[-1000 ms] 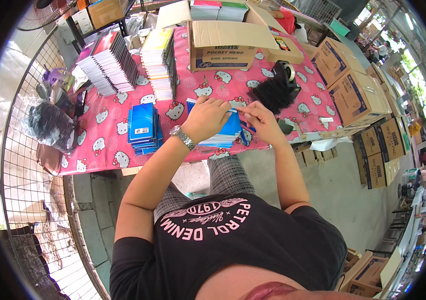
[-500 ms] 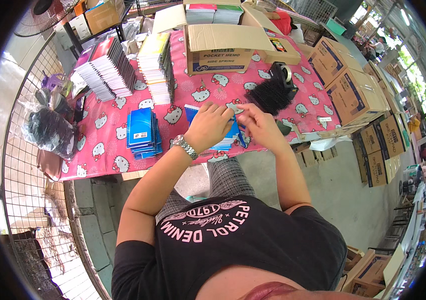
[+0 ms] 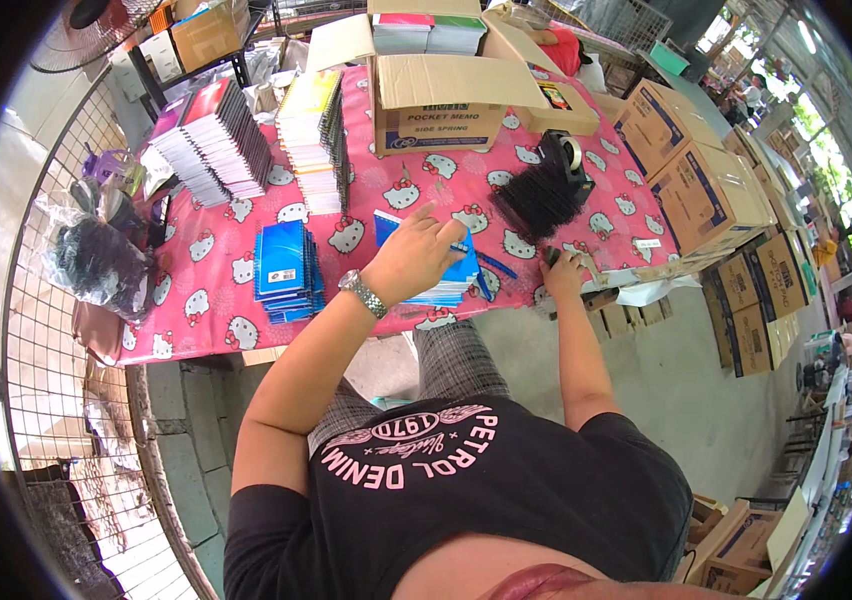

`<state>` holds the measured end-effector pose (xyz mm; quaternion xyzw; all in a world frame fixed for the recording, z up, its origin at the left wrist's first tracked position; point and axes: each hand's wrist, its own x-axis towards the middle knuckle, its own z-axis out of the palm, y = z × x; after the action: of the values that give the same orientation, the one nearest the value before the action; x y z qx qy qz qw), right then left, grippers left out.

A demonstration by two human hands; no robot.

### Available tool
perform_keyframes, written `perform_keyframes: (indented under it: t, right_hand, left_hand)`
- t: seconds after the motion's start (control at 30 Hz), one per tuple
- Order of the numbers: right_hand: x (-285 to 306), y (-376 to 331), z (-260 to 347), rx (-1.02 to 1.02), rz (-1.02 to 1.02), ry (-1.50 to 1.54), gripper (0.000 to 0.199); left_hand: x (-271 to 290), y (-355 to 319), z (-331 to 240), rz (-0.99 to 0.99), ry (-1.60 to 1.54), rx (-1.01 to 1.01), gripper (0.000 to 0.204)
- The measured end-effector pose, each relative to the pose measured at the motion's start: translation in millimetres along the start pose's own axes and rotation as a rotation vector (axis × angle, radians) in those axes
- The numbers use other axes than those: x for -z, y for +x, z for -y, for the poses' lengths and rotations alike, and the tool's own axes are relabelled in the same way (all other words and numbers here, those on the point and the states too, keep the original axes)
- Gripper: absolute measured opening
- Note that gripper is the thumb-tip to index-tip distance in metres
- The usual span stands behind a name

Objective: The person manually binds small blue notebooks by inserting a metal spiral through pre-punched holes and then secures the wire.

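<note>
- My left hand lies palm down on a pile of blue notebooks, close to the near edge of the table. Its fingers are partly bent and a little apart. I cannot tell if they grip anything.
- My right hand is at the table's near edge, to the right of that pile. Its fingers are bent beside a small dark thing. I cannot tell if I have hold of it.
- Thin blue strips lie between my two hands.
- Another blue pile sits to the left, apart from my hands.
- Past my right hand is a bristly black heap, next to a black tape holder.
- A pink cloth covers the table.
</note>
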<state>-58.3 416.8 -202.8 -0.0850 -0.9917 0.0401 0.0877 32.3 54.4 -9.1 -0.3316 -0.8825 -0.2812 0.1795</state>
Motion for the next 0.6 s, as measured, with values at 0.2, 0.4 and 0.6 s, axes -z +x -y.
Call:
perform_keyframes:
  t: [0.2, 0.4, 0.6]
  right_hand:
    - [121.3, 20.3, 81.4, 0.172, 0.314, 0.643, 0.053]
    - [213.7, -1.0, 161.4, 0.849, 1.0, 1.147, 0.055]
    - [206.8, 3.7, 164.0, 0.883, 1.131, 1.437, 0.062]
  left_hand:
    - [3.0, -25.7, -2.5, -0.018, 0.268, 0.183, 0.023]
    - [0.0, -28.4, -1.0, -0.075, 0.386, 0.273, 0.036]
    - [6.8, -22.1, 4.0, -0.151, 0.257, 0.274, 0.039]
